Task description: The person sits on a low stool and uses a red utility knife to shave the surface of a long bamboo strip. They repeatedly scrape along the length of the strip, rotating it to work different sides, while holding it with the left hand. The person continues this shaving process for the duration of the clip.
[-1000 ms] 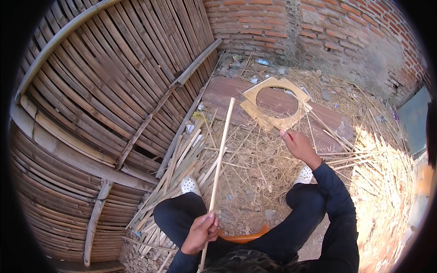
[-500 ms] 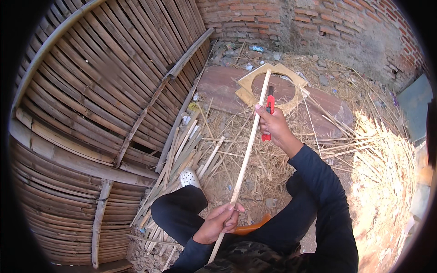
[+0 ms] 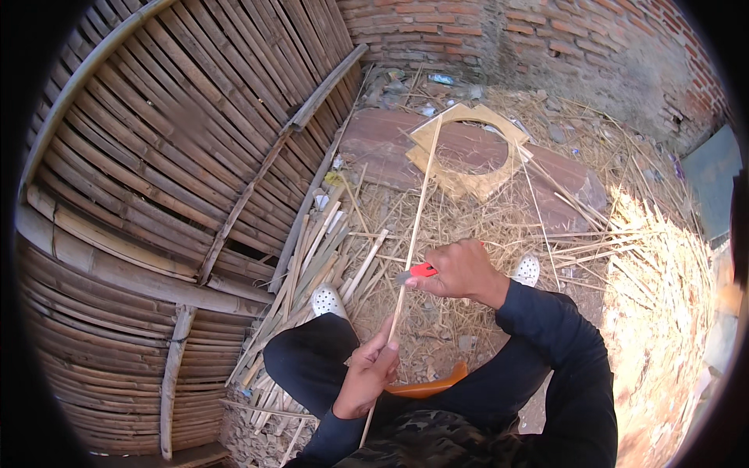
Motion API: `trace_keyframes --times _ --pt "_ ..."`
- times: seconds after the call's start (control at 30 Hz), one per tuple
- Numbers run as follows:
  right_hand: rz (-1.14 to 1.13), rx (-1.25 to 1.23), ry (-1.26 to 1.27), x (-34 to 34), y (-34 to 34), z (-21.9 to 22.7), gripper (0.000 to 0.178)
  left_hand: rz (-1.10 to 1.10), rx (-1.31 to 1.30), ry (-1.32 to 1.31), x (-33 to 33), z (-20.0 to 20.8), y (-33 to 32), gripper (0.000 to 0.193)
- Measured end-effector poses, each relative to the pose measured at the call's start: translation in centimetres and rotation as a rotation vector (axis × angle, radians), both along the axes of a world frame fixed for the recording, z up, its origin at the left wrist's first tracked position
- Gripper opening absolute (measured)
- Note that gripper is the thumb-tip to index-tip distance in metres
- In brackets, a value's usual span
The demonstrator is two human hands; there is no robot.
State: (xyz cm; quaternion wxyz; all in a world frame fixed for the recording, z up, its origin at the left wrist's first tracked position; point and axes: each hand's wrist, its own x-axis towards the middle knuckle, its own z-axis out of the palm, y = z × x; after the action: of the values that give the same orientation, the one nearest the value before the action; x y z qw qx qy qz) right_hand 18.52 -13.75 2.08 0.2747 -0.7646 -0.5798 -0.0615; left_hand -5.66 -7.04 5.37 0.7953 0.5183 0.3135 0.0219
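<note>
A long, pale bamboo strip [image 3: 421, 191] slants from my lap up to the wooden board with a round hole. My left hand [image 3: 370, 370] is closed around its lower part, thumb along the strip. In my right hand [image 3: 460, 271] is a red utility knife [image 3: 424, 270], gripped in the fist with most of its body hidden by the fingers. Its dark blade reaches the strip's right edge, a little above my left hand. The strip's far end lies over the left side of the board [image 3: 472, 184].
Cut bamboo strips [image 3: 300, 269] are piled at my left beside a slatted bamboo wall [image 3: 179, 140]. Straw-like shavings cover the ground. A reddish-brown slab [image 3: 374, 148] lies under the holed board, before a brick wall [image 3: 437, 31]. White shoes [image 3: 328, 300] and an orange object [image 3: 429, 386] are near my legs.
My right hand has come off the strip's upper part, moved down toward me and turned the knife so its blade meets the strip. The strip's far end has shifted left.
</note>
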Motion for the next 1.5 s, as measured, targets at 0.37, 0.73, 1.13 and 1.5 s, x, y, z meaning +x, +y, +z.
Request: trace_keyframes --times 0.37,0.73,1.13,1.5 --pt "0.051 0.036 -0.057 -1.5 0.3 -0.8 0.064 -0.039 0.474 -0.047 -1.5 -0.8 -0.9 0.052" --pt "-0.049 -0.138 0.013 0.0 1.3 -0.4 0.069 -0.05 0.407 0.002 -3.0 -0.6 -1.2 0.051" --pt "-0.428 -0.034 -0.026 11.2 1.3 -2.4 0.071 -0.173 0.333 -0.019 -6.1 -1.3 -3.0 0.052" --pt "-0.359 0.058 0.278 9.4 -0.5 -1.7 0.065 0.092 -0.18 0.025 -6.8 -0.9 -1.2 0.048"
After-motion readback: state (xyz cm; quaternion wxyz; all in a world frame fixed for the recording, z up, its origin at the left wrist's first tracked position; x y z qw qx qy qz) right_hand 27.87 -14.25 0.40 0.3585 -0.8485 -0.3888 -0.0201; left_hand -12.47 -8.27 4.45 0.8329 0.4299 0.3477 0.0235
